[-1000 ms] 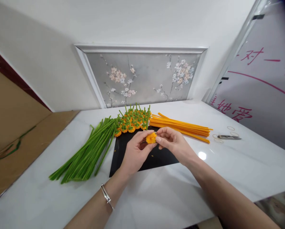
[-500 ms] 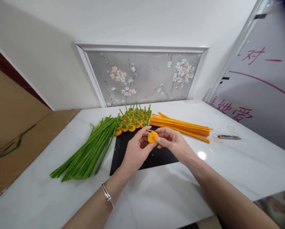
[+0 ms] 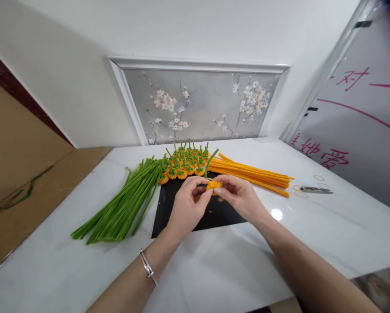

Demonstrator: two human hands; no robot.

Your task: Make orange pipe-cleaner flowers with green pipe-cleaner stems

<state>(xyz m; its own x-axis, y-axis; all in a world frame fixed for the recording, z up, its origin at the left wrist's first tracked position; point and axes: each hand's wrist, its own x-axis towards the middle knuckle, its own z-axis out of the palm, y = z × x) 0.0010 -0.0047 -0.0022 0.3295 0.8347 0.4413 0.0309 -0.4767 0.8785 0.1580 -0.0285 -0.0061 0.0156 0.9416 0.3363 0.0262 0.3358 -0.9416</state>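
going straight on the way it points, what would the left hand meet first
First the orange flower, which the left hand touches; then probably the right hand, though depth is unclear.

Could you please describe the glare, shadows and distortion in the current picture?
Head view: bright glare spot on the white table, right of the black mat; soft shadow beside the right forearm; outer edges look stretched; upper right corner dark.

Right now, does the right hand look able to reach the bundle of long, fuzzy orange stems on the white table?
Probably yes: the bundle of long, fuzzy orange stems lies just beyond the right hand, nothing visibly between, though its fingers are busy on the small orange flower.
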